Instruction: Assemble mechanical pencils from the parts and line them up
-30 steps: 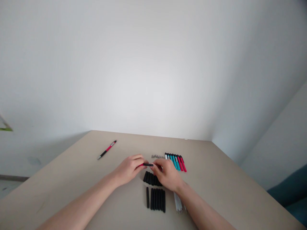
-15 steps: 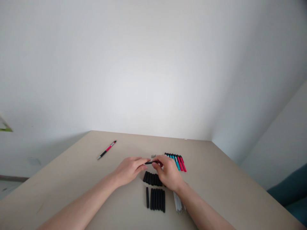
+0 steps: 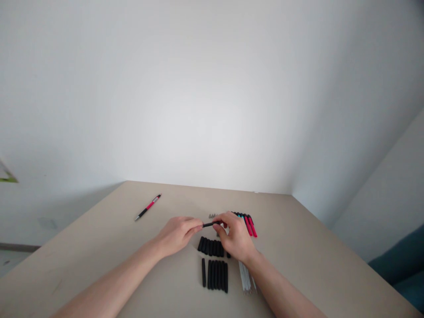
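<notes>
My left hand (image 3: 179, 233) and my right hand (image 3: 236, 236) meet over the middle of the beige table (image 3: 99, 247). Both pinch the ends of a thin pen part (image 3: 210, 224), black where it shows between the fingertips. Just below the hands lies a row of short black caps (image 3: 210, 246). Closer to me is a row of longer black barrels (image 3: 215, 274). White refills (image 3: 245, 278) lie beside my right wrist. Red and teal pen halves (image 3: 249, 224) sit behind my right hand, partly hidden by it.
A finished red and black pen (image 3: 147, 206) lies alone at the far left of the table. Small grey springs (image 3: 212, 216) sit behind the hands. The table's far edge meets a white wall; a dark blue seat (image 3: 402, 265) shows at the right.
My right hand has shifted a little right and back, covering more of the coloured pen halves. The red end seen between the fingers is now hidden; only black shows.
</notes>
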Action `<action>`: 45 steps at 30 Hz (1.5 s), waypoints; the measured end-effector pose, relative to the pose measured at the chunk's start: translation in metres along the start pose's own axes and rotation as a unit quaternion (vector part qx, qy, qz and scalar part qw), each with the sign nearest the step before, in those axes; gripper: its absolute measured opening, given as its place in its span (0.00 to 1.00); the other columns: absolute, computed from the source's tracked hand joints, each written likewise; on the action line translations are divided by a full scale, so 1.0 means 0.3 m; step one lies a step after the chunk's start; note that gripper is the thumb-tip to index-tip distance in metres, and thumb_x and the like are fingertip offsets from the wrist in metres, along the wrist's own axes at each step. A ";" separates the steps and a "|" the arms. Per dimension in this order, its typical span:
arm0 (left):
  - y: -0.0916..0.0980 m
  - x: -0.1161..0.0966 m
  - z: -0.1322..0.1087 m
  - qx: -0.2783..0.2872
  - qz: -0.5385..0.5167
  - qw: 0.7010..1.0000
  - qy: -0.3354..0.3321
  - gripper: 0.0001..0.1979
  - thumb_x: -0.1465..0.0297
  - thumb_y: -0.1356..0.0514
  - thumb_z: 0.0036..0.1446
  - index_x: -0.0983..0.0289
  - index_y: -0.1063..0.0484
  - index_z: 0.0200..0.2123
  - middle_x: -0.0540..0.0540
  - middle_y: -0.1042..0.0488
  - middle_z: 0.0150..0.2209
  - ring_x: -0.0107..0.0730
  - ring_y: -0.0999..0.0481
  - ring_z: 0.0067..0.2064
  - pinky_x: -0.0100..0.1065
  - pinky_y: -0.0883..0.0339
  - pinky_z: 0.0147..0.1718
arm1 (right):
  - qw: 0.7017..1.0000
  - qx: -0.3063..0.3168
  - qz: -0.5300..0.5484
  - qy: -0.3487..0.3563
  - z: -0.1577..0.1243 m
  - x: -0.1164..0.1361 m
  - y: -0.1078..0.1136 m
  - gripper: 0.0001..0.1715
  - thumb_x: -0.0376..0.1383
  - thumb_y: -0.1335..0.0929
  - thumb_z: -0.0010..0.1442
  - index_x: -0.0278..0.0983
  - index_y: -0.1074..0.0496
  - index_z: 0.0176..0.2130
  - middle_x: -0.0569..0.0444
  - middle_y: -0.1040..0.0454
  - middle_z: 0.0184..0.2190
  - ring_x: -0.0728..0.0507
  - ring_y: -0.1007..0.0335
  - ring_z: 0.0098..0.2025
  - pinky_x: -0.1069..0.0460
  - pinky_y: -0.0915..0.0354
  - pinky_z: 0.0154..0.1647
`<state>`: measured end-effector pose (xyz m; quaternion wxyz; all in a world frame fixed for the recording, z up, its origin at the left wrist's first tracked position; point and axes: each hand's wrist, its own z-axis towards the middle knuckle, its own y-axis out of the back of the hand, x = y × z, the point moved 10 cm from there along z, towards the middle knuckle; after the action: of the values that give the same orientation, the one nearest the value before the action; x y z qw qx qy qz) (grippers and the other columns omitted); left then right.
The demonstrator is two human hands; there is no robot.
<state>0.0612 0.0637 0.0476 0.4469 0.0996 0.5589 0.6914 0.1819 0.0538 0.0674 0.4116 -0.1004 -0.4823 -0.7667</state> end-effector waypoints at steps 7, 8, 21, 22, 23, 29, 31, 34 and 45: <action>0.014 0.032 -0.009 -0.028 0.012 0.999 0.017 0.14 0.69 0.55 0.65 0.62 0.31 0.33 0.51 0.28 0.28 0.29 0.29 0.31 0.28 0.41 0.32 | 0.999 -0.032 0.006 0.014 0.004 -0.023 0.052 0.10 0.33 0.37 0.60 0.37 0.25 0.35 0.50 0.25 0.30 0.45 0.32 0.33 0.51 0.38 0.35; 0.016 0.036 -0.010 -0.031 0.007 0.999 0.017 0.14 0.69 0.55 0.64 0.62 0.31 0.33 0.51 0.28 0.28 0.29 0.29 0.31 0.28 0.41 0.32 | 0.999 -0.032 0.006 0.017 0.005 -0.029 0.059 0.11 0.33 0.37 0.60 0.38 0.25 0.36 0.50 0.25 0.30 0.44 0.32 0.34 0.51 0.38 0.35; -0.015 0.004 -0.014 0.043 -0.113 0.993 0.005 0.16 0.69 0.52 0.63 0.63 0.27 0.28 0.48 0.24 0.25 0.23 0.33 0.22 0.25 0.43 0.25 | 0.998 0.004 0.049 -0.026 0.004 -0.096 0.035 0.08 0.32 0.35 0.55 0.37 0.26 0.35 0.53 0.26 0.30 0.46 0.34 0.31 0.52 0.39 0.34; -0.016 0.000 -0.014 0.046 -0.122 0.991 0.002 0.16 0.68 0.52 0.63 0.63 0.27 0.29 0.48 0.23 0.26 0.23 0.32 0.22 0.24 0.43 0.25 | 0.998 0.007 0.054 -0.031 0.004 -0.098 0.031 0.08 0.32 0.35 0.55 0.37 0.26 0.34 0.53 0.26 0.30 0.47 0.35 0.31 0.52 0.39 0.33; -0.018 -0.004 -0.013 0.049 -0.130 0.990 -0.001 0.16 0.68 0.51 0.63 0.63 0.27 0.29 0.49 0.23 0.27 0.23 0.31 0.23 0.24 0.43 0.26 | 0.998 0.009 0.058 -0.035 0.003 -0.099 0.029 0.08 0.32 0.35 0.55 0.37 0.26 0.34 0.53 0.26 0.30 0.47 0.35 0.30 0.52 0.39 0.33; -0.018 -0.017 -0.012 0.059 -0.147 0.987 -0.013 0.14 0.70 0.50 0.63 0.63 0.27 0.30 0.49 0.22 0.28 0.23 0.28 0.27 0.23 0.41 0.28 | 0.996 0.022 0.084 -0.030 0.003 -0.088 0.018 0.09 0.31 0.35 0.56 0.37 0.25 0.35 0.53 0.26 0.31 0.46 0.33 0.32 0.52 0.39 0.34; -0.019 -0.016 -0.012 0.061 -0.148 0.987 -0.012 0.14 0.70 0.51 0.63 0.63 0.27 0.30 0.49 0.22 0.28 0.23 0.27 0.27 0.23 0.41 0.28 | 0.995 0.030 0.090 -0.019 0.003 -0.071 0.016 0.10 0.30 0.36 0.56 0.38 0.25 0.34 0.53 0.25 0.31 0.46 0.32 0.33 0.52 0.39 0.35; -0.023 -0.007 -0.013 0.062 -0.142 0.988 -0.006 0.15 0.70 0.51 0.63 0.63 0.27 0.29 0.49 0.22 0.28 0.23 0.29 0.25 0.23 0.42 0.28 | 0.994 0.052 0.100 0.002 -0.001 -0.029 0.008 0.11 0.28 0.36 0.56 0.38 0.24 0.34 0.53 0.25 0.31 0.46 0.32 0.34 0.52 0.38 0.35; -0.008 0.063 -0.015 0.008 -0.093 0.994 0.064 0.16 0.69 0.52 0.63 0.63 0.31 0.26 0.48 0.26 0.23 0.25 0.31 0.25 0.25 0.43 0.28 | 0.970 0.189 0.110 0.110 -0.072 0.156 -0.108 0.15 0.25 0.36 0.55 0.41 0.24 0.34 0.56 0.24 0.31 0.46 0.31 0.36 0.50 0.39 0.42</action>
<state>0.0484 0.0743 0.0372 0.4720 0.0062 0.5984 0.6473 0.1336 0.0173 0.0608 0.5553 0.0112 -0.5562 -0.6182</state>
